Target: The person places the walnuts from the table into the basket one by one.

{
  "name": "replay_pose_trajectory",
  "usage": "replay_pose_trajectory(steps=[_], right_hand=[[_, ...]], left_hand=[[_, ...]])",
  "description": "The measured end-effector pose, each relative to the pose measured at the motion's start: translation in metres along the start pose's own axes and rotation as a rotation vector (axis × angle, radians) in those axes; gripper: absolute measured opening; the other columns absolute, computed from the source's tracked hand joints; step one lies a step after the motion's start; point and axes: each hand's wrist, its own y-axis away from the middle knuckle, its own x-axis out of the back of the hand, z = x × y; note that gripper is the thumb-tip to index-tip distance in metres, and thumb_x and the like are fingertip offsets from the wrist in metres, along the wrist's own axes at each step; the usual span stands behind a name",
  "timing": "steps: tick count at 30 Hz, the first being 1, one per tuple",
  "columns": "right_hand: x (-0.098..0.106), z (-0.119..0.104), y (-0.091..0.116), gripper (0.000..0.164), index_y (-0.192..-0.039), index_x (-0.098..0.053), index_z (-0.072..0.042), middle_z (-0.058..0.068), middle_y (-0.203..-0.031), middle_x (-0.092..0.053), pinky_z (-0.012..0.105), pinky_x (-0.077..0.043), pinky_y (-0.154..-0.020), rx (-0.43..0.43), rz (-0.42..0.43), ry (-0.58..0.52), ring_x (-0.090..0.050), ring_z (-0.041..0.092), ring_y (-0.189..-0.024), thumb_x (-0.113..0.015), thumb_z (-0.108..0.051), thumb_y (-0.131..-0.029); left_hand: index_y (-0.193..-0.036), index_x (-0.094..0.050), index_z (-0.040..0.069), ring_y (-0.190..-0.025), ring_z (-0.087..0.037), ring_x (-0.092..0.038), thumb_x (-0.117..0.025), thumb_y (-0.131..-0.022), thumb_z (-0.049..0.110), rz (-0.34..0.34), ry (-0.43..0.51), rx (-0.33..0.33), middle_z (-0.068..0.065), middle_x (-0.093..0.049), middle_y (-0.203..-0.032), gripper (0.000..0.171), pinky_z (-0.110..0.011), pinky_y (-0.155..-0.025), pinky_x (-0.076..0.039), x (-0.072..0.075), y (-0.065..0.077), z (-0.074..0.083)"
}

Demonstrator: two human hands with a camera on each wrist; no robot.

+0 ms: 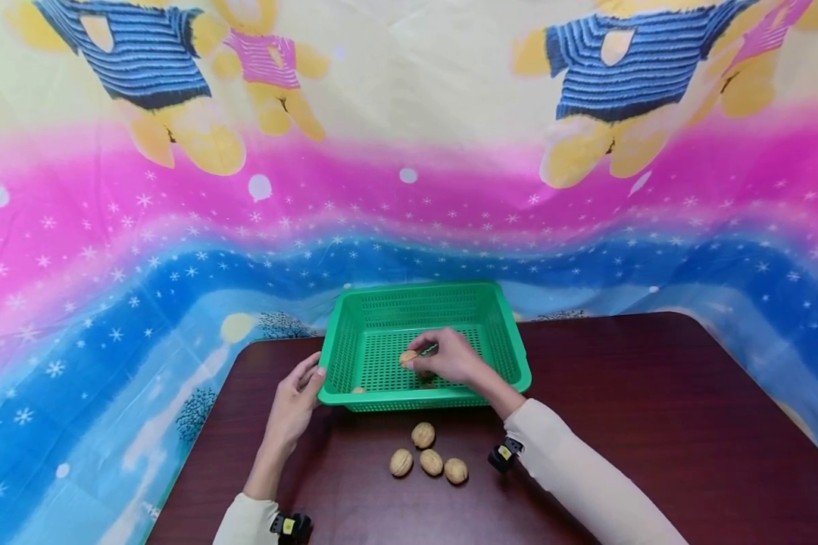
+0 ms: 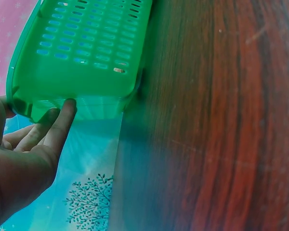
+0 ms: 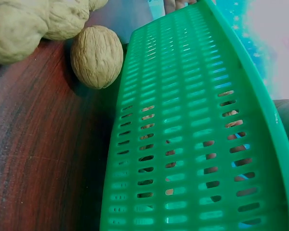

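A green plastic basket (image 1: 516, 341) with slotted walls stands on the table. My right hand (image 1: 453, 357) reaches over its near rim and pinches a walnut (image 1: 407, 357) between thumb and fingers, inside the basket. Another walnut (image 1: 358, 390) peeks over the near rim at the left, and something brown lies partly hidden below my right hand. At the basket's left end, my left hand (image 1: 293, 405) grips the rim, thumb on top and fingers (image 2: 62, 122) against the outer wall. Several walnuts lie in front of the basket; one walnut (image 3: 97, 57) is close to its wall in the right wrist view.
The dark red wooden table (image 1: 620, 409) extends to both sides of the basket. Behind it hangs a colourful cloth (image 1: 409, 204) printed with bears and snowflakes, close to the basket's far side. Each wrist carries a black strapped device (image 1: 506, 454).
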Motion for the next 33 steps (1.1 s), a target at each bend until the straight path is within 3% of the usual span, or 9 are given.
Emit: replay_pose_trajectory(steps=[5,15,22,26,33], right_hand=[[-0.002,0.004,-0.007,0.021,-0.113,-0.081,-0.014,0.007,-0.107,-0.079,0.045,-0.061,-0.076,-0.015,-0.008,0.006,-0.073,0.015,-0.085,-0.086,-0.022,-0.094],[-0.004,0.007,-0.011,0.022,-0.112,-0.082,-0.016,0.003,-0.109,-0.078,0.032,-0.057,-0.071,-0.041,-0.009,0.015,-0.071,0.013,-0.09,-0.087,-0.025,-0.093],[-0.006,0.009,-0.012,0.031,-0.121,-0.079,-0.006,0.006,-0.111,-0.078,0.038,-0.061,-0.081,-0.037,-0.009,0.028,-0.074,0.02,-0.096,-0.085,-0.021,-0.095],[-0.006,0.008,-0.01,0.03,-0.124,-0.078,-0.009,0.004,-0.114,-0.078,0.041,-0.06,-0.089,-0.056,0.005,0.029,-0.072,0.021,-0.105,-0.083,-0.021,-0.097],[-0.002,0.006,-0.006,0.028,-0.124,-0.078,-0.011,0.008,-0.116,-0.078,0.042,-0.061,-0.09,-0.03,0.004,-0.02,-0.074,0.024,-0.107,-0.081,-0.023,-0.099]], left_hand=[[-0.165,-0.045,0.016,-0.135,-0.037,-0.064,-0.057,-0.113,0.038,-0.001,-0.001,0.003,-0.02,-0.057,-0.158,0.057,-0.023,-0.088,-0.061,-0.001,0.0,0.0],[-0.165,-0.044,0.016,-0.136,-0.038,-0.064,-0.057,-0.113,0.041,-0.004,-0.012,-0.007,-0.02,-0.056,-0.159,0.059,-0.023,-0.088,-0.06,-0.001,0.0,0.0],[-0.166,-0.042,0.014,-0.135,-0.038,-0.064,-0.056,-0.113,0.041,0.002,-0.018,-0.01,-0.021,-0.056,-0.159,0.06,-0.022,-0.087,-0.06,-0.001,0.002,-0.001],[-0.165,-0.043,0.014,-0.134,-0.037,-0.065,-0.056,-0.113,0.04,0.002,-0.01,-0.009,-0.021,-0.056,-0.159,0.059,-0.022,-0.088,-0.06,-0.001,0.002,-0.002],[-0.165,-0.043,0.015,-0.134,-0.037,-0.066,-0.056,-0.114,0.039,0.0,-0.008,-0.012,-0.021,-0.056,-0.159,0.058,-0.023,-0.087,-0.06,-0.001,0.001,0.0]])
